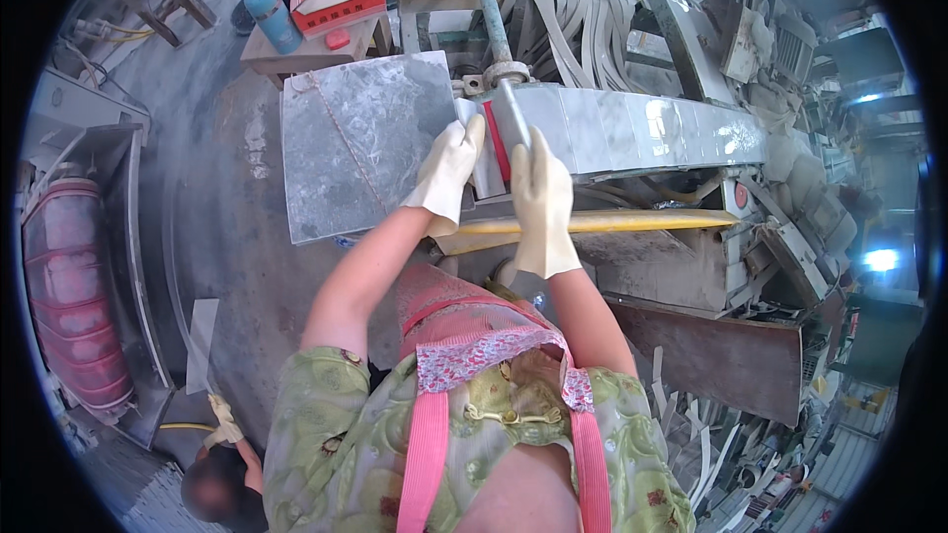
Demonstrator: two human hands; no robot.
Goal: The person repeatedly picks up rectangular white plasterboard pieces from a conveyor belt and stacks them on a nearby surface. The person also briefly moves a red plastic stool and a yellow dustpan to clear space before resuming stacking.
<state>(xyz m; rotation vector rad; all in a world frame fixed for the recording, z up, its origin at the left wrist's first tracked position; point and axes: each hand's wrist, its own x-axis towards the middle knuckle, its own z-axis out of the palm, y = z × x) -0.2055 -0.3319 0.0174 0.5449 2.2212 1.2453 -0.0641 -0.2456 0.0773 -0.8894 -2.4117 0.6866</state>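
Pressing down with both gloved hands, the person is working at the near end of a long grey machine bed [632, 128]. The left hand [449, 173] is lying on a pale flat piece [487, 176], fingers closed loosely over its edge, while the right hand [541, 202] is spreading flat, fingers together, just beside a red strip [497, 143] that is showing between the two gloves. The piece is sitting directly under and between the hands, at the foot of a blue-green shaft [489, 5].

Judging by this, the piece is being seated or fed; it is not yet further along the bed, so most of the pass seems left.

A grey metal sheet [360, 143] is lying to the left, a yellow bar [602, 223] is running below the wrists, and another person's gloved hand [225, 422] is showing at the lower left.
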